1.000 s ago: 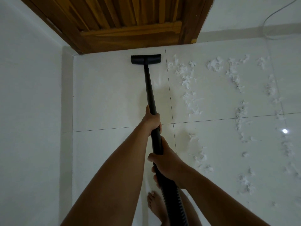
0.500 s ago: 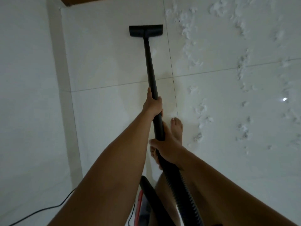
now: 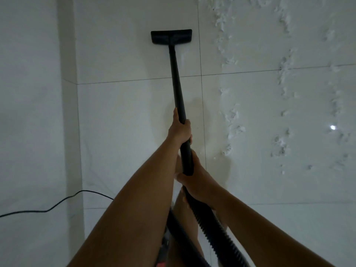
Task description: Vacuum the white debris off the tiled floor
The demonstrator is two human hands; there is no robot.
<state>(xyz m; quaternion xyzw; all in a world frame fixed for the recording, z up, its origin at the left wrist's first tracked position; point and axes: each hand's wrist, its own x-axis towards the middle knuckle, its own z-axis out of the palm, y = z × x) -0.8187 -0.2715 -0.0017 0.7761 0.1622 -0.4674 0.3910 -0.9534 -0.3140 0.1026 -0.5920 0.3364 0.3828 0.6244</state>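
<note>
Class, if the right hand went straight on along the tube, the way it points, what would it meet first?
Most likely the left hand, gripping the tube just ahead of the right hand.

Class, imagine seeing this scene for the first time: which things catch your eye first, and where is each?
The black vacuum wand runs up the centre to its floor head on bare tile, gripped by the left hand above the right hand. White debris lies in ragged rows across the tiled floor to the right, apart from the head.
</note>
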